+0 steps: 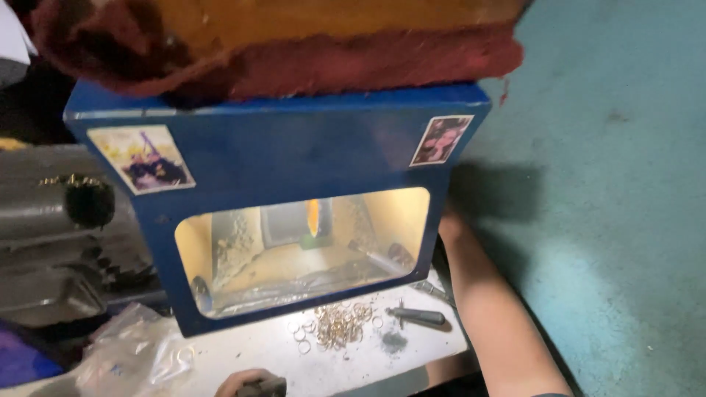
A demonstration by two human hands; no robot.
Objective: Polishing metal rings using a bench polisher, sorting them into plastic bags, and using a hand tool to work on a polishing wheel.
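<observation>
Two hands at blue box (279,169) edges — rings (338,323) btwn, tight.

The right forearm (489,316) stretches up and forward, bare, its hand hidden from sight. The left hand (246,384) shows only knuckles at the bottom edge, fingers curled.

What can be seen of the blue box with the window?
The blue box stands on a white tabletop, looks like painted metal, and is worn. Its lit front window shows a dusty interior. Two picture stickers mark the upper corners. A red fuzzy cloth lies on top. The right forearm reaches behind its right side.
</observation>
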